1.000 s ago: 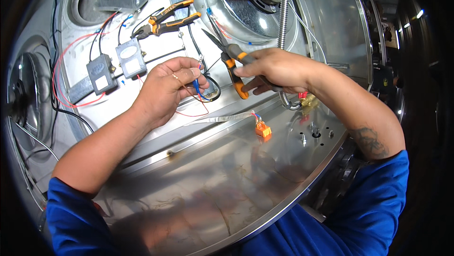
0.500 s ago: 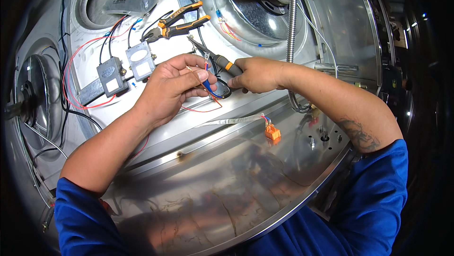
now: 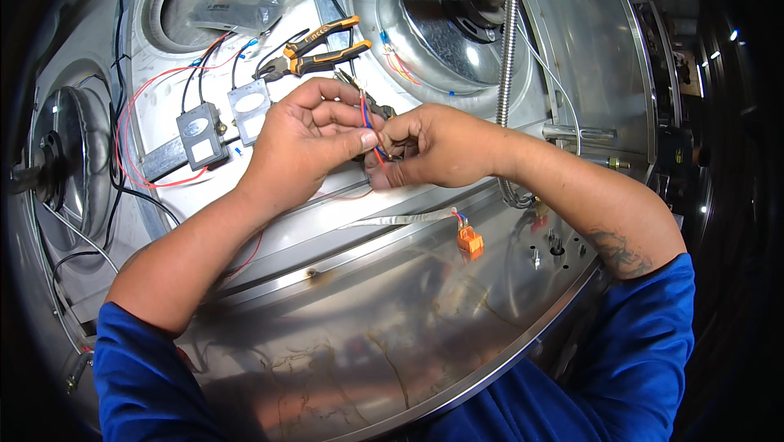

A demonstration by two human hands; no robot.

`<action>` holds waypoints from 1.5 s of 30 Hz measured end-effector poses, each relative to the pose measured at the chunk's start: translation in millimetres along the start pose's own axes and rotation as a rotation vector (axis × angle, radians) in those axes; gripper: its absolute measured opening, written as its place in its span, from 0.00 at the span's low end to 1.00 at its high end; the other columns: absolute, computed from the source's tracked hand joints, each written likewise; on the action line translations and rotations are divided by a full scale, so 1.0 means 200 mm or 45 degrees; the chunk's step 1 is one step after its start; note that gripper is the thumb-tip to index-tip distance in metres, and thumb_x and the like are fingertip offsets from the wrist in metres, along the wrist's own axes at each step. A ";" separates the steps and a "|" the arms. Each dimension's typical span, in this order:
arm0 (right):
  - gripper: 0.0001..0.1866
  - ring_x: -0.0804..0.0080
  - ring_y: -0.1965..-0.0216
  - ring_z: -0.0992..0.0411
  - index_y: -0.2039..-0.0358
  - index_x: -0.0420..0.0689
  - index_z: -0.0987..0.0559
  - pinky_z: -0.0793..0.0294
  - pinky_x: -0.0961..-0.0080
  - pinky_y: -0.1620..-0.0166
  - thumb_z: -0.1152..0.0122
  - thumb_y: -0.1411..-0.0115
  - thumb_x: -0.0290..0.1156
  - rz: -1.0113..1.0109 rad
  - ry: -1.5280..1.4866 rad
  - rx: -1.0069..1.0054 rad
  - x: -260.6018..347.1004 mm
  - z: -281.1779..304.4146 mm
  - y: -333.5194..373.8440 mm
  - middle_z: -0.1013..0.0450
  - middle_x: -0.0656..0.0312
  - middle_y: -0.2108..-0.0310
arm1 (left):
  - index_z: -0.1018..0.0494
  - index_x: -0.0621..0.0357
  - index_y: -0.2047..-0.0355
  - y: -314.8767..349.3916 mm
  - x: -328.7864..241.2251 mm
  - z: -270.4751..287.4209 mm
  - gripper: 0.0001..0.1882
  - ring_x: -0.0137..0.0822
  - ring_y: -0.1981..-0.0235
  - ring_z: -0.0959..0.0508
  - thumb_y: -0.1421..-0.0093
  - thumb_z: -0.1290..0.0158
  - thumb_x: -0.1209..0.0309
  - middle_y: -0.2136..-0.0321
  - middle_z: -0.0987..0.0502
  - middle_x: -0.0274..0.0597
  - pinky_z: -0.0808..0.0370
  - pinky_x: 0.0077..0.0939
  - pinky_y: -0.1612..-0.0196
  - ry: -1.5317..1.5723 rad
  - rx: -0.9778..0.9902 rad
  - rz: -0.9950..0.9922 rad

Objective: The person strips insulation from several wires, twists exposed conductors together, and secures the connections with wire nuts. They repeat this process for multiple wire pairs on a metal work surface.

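Clamping wires [image 3: 364,107] in both hands [image 3: 298,144] [image 3: 437,148] beyond the plug [image 3: 469,241], broad surface [image 3: 384,311] between plug and near edge [image 3: 501,365]; leftward past plug, two boxes [image 3: 202,133], one splayed pliers [image 3: 314,47].

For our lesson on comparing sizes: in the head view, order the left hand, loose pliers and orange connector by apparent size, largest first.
1. Left hand
2. Loose pliers
3. Orange connector
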State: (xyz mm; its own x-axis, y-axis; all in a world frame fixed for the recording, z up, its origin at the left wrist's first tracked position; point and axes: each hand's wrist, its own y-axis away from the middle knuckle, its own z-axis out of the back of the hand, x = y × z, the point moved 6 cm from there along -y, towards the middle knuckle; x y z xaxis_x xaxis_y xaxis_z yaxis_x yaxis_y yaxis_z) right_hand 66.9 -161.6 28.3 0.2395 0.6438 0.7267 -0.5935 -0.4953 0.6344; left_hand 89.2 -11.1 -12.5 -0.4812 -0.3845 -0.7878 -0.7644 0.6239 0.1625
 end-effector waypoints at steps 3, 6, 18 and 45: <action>0.17 0.79 0.76 0.31 0.67 0.43 0.15 0.29 0.74 0.67 0.33 0.35 0.46 -0.102 -0.003 -0.090 0.00 0.02 -0.01 0.25 0.66 0.79 | 0.34 0.65 0.47 -0.02 -0.03 0.04 0.24 0.37 0.57 0.16 0.41 0.38 0.83 0.61 0.17 0.51 0.19 0.30 0.50 -0.080 -0.131 -0.007; 0.18 0.79 0.75 0.31 0.68 0.43 0.15 0.29 0.74 0.67 0.36 0.33 0.46 -0.132 0.047 -0.069 0.03 0.05 0.00 0.25 0.66 0.79 | 0.37 0.65 0.43 -0.04 -0.04 0.08 0.29 0.35 0.61 0.16 0.42 0.37 0.82 0.64 0.17 0.49 0.19 0.27 0.53 -0.083 -0.224 0.047; 0.17 0.77 0.73 0.30 0.65 0.42 0.14 0.29 0.74 0.64 0.38 0.32 0.44 0.031 0.124 0.158 0.02 0.01 -0.02 0.22 0.64 0.76 | 0.21 0.53 0.57 0.06 -0.24 -0.13 0.20 0.48 0.44 0.28 0.51 0.31 0.69 0.51 0.25 0.43 0.34 0.47 0.40 -1.784 0.534 -0.788; 0.15 0.80 0.72 0.31 0.64 0.46 0.15 0.31 0.77 0.66 0.38 0.32 0.44 -0.011 -0.007 0.207 0.03 0.05 -0.01 0.23 0.69 0.75 | 0.18 0.58 0.73 0.08 -0.25 0.08 0.03 0.30 0.72 0.22 0.46 0.34 0.74 0.76 0.19 0.38 0.26 0.27 0.62 -1.112 0.427 -0.246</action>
State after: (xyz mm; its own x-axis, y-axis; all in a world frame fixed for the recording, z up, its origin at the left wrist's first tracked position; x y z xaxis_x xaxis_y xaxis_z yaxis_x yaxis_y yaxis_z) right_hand 77.4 -162.9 33.1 0.2483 0.6453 0.7224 -0.4594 -0.5781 0.6743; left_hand 107.9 29.5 18.9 0.2349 0.0578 -0.9703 -0.5691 0.8174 -0.0891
